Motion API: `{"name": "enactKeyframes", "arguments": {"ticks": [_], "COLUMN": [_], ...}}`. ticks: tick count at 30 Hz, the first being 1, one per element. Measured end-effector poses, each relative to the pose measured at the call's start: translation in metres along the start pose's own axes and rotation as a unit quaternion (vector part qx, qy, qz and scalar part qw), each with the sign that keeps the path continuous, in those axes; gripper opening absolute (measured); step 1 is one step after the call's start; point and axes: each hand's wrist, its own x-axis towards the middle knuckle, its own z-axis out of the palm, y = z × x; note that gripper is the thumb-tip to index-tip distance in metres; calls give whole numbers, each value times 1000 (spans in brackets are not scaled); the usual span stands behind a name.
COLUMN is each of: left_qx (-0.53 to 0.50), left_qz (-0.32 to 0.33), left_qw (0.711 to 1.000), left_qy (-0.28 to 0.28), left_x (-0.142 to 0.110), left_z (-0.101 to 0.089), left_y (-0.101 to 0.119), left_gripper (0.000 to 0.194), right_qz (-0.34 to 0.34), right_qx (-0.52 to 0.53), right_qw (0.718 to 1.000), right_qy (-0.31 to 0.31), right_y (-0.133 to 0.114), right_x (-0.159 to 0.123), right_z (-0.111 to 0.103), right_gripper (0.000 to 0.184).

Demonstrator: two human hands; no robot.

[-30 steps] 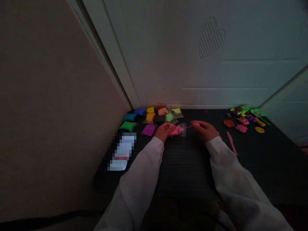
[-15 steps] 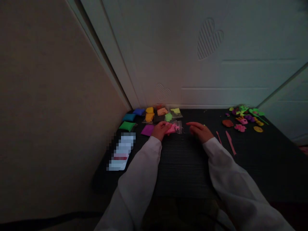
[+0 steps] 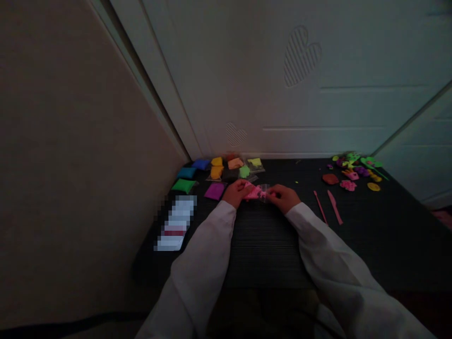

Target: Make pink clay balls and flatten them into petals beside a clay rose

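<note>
My left hand (image 3: 234, 193) grips a small clear bag of pink modelling clay (image 3: 251, 190), held just above the dark table. My right hand (image 3: 284, 197) is closed at the bag's open end, its fingertips pinching the clear plastic there. Whether a bit of clay is also between those fingers is too small to make out. Right of my right hand lie a thin pink modelling tool (image 3: 320, 207) and a pink plastic knife (image 3: 334, 207).
Bags of coloured clay, such as a purple one (image 3: 214, 191) and a green one (image 3: 184, 185), lie at the back left. A phone (image 3: 176, 223) with a blurred screen rests at the left edge. Several shaped clay pieces (image 3: 348, 185) sit at the back right, before a white panel (image 3: 226, 70).
My right hand came away from the bag with its fingers loosened, then moved left and closed on the bag's open end. My left hand kept its hold.
</note>
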Motion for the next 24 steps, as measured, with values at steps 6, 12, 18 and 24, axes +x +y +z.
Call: {"name": "enactKeyframes", "arguments": {"ticks": [6,12,18,24], "left_qx": [1,-16,-52,-75], "left_qz": [0,3,8,9], "left_qw": [999,995,987,983], "left_qy": [35,98,154,167], "left_x": [-1,0,1,1], "left_z": [-3,-13,-14,-12], "left_y": [3,7,7,9], "left_gripper": [24,25,26,26], "right_qz": [40,58,99,121], "right_qx": [105,270,347,344], "right_qw": [993,960,931,925], "right_qy": [30,52,-51,-102], "right_y": [9,5,-1,5], "right_x": [4,3,-4,-4], "right_z": [-11,-34,-25,-15], "right_gripper": [22,28,22,22]}}
